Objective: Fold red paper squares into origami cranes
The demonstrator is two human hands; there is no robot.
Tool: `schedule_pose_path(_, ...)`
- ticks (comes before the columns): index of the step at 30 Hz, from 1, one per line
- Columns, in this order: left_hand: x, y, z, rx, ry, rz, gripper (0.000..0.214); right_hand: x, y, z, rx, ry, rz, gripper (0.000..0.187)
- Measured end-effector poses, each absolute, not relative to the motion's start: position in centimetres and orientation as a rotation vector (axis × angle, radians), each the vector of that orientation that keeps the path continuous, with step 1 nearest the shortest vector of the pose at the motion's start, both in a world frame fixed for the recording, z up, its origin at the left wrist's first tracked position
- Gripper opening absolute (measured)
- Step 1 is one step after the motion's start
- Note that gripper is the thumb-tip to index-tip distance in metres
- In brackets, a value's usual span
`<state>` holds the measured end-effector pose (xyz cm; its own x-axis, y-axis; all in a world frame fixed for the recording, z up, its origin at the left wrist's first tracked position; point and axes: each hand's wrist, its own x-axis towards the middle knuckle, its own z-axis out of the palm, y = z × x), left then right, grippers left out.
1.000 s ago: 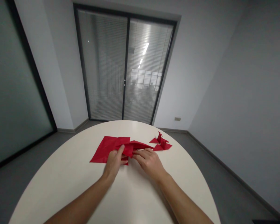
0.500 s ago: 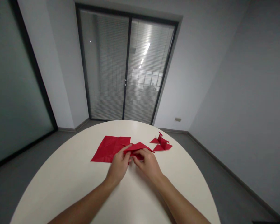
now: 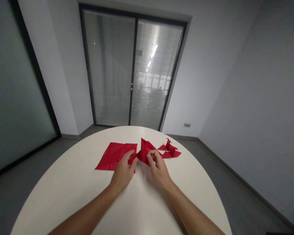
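Soft, even indoor light fills a dim grey room, brightest on the white table [image 3: 71, 192], which carries a faint sheen along its far edge. Strip lights [image 3: 153, 51] show as 3 white streaks behind the slatted blinds [image 3: 110, 71], the only hard glare. Pale, diffuse shadows lie beneath the left hand [image 3: 122, 171] and right hand [image 3: 159, 169]. The wide lens bows the door frame [image 3: 84, 65] and walls [image 3: 235, 65] outward toward the edges, and the corners darken. The centre is fairly sharp, though the red paper [image 3: 144, 151] is too small for its fine folds to read.

white table [image 3: 63, 195] — red sheet [image 3: 112, 156], paper crane [image 3: 171, 150]
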<state>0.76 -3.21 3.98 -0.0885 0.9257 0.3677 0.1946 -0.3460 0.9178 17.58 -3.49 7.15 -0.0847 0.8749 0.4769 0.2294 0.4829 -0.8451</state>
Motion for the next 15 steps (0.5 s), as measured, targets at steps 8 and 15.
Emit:
schedule_pose_path(8, 0.7, -3.0, 5.2, 1.12, 1.097, 1.337, 0.037, 18.7, -2.9, 7.1, -0.918, -1.41, 0.73, 0.028)
schedule_pose_path(15, 0.1, -3.1, 5.6, 0.79, 0.895, 1.036, 0.027, 19.9, -2.3, 6.8, -0.839, -1.393, 0.808, 0.031)
